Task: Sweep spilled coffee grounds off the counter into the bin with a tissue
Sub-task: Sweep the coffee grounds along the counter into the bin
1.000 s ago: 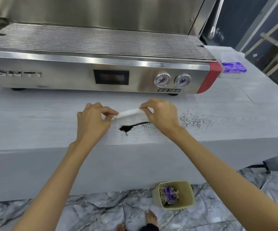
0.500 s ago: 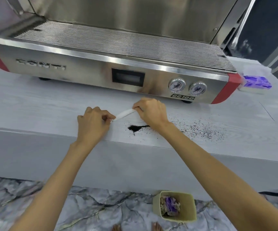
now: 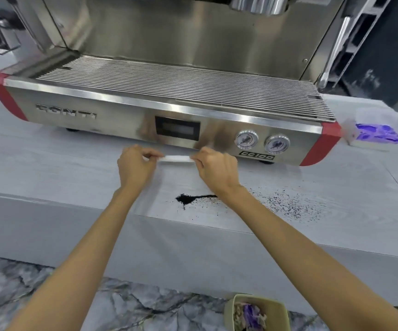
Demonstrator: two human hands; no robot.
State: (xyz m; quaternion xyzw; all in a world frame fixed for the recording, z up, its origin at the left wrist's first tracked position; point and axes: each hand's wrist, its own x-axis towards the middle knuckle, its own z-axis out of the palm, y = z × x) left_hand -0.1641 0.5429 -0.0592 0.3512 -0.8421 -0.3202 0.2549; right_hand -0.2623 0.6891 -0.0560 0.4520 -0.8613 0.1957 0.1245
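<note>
A folded white tissue is stretched flat between my left hand and my right hand, each pinching one end just above the pale grey counter. Both hands hover close to the espresso machine's front, behind the spill. A dark pile of coffee grounds lies near the counter's front edge, with a thin trail running under my right wrist. Scattered grounds speckle the counter to the right. A pale green bin stands on the floor below, at the bottom right, holding crumpled waste.
A steel espresso machine with red corners fills the back of the counter. A tissue pack with a purple print sits to its right. Marble-patterned floor lies below the counter's front face.
Both hands have carried the tissue away from the pile, back toward the machine, and pulled it level. The camera has tilted up, so the bin now sits at the frame's bottom edge.
</note>
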